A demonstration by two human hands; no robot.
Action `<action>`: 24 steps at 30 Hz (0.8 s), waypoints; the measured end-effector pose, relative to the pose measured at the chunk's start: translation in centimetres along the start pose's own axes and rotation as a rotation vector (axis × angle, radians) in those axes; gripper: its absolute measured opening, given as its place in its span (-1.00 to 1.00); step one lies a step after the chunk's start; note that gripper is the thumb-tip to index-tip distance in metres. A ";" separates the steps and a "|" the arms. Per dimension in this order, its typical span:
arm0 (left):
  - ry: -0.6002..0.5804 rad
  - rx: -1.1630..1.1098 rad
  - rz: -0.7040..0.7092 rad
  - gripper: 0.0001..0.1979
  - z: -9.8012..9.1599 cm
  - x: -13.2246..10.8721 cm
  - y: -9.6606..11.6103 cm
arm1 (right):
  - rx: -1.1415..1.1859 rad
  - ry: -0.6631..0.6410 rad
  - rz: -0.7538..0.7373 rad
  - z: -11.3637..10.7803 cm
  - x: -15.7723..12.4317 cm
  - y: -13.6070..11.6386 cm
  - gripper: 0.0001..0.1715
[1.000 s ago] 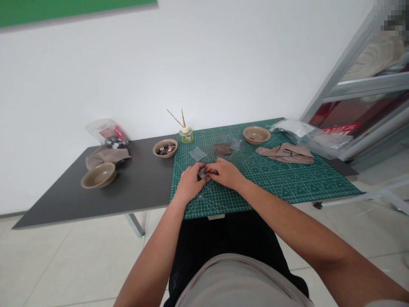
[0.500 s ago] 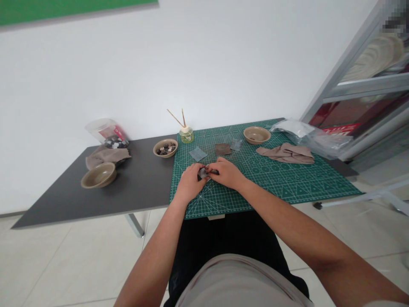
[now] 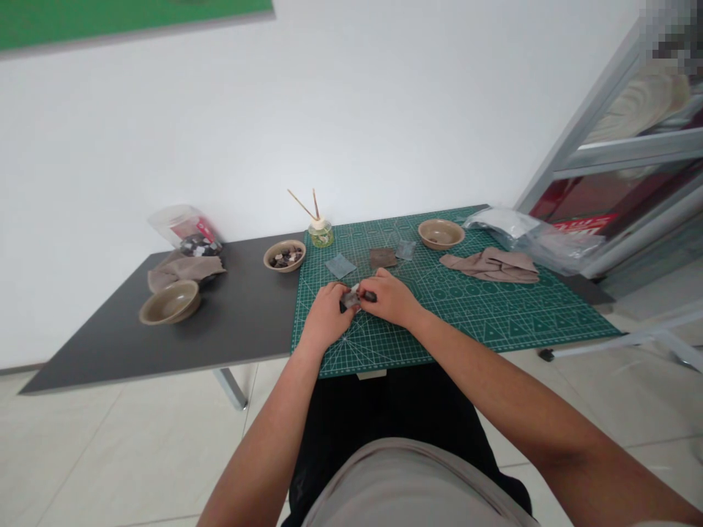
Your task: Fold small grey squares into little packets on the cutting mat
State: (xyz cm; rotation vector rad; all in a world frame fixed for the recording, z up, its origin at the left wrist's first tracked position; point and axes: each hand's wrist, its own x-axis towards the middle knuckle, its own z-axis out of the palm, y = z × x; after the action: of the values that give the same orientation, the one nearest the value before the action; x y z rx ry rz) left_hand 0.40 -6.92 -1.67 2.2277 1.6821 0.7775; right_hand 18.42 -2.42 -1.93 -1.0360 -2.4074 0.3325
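Over the green cutting mat (image 3: 466,307), my left hand (image 3: 325,313) is closed on a small grey piece (image 3: 350,299), its thumb and fingers around the left side. Close beside it, my right hand (image 3: 391,298) pinches a small dark piece (image 3: 370,296) against or near the grey one. Fingers cover much of both pieces, so I cannot tell their exact kind. Just beyond the hands lie a blue-grey square sheet (image 3: 340,266), a brown square sheet (image 3: 383,258) and another grey sheet (image 3: 406,250).
A bowl of dark and pale pieces (image 3: 284,257) stands left of a reed diffuser (image 3: 321,233). Further left are another bowl (image 3: 170,304), a cloth (image 3: 179,271) and a clear jar (image 3: 187,228). At right sit a bowl (image 3: 441,234), a cloth (image 3: 491,265) and plastic bags (image 3: 535,234).
My right fingertips have shifted slightly to the right, so more of the grey piece shows between the hands. The left hand stays nearly in place.
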 end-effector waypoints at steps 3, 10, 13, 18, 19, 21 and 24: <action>-0.006 0.003 -0.008 -0.80 0.0 -0.1 0.0 | -0.015 0.041 0.058 0.0 0.0 0.1 -0.96; -0.011 0.014 -0.003 -0.90 -0.1 0.1 0.3 | 0.017 -0.030 0.042 0.0 0.1 -0.1 -0.91; -0.012 0.019 0.001 -0.90 -0.1 0.1 0.3 | 0.016 -0.014 0.045 -0.1 0.1 -0.1 -0.95; -0.010 0.012 0.003 -0.87 0.0 0.0 0.3 | -0.031 0.015 0.056 0.1 0.1 0.0 -0.89; -0.010 0.011 0.006 -0.87 0.0 0.0 0.3 | -0.024 0.008 0.051 0.1 0.1 0.0 -0.87; -0.008 0.015 0.006 -0.89 0.0 0.0 0.3 | 0.004 -0.021 0.026 0.1 0.0 0.0 -0.87; -0.005 0.028 0.002 -0.92 0.0 0.0 0.3 | 0.046 -0.047 0.018 0.0 -0.1 -0.1 -0.90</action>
State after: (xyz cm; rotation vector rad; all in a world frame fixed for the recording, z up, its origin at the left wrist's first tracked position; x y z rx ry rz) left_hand 0.65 -7.03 -1.51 2.2481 1.6997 0.7522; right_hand 18.40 -2.56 -1.91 -1.0408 -2.4218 0.4211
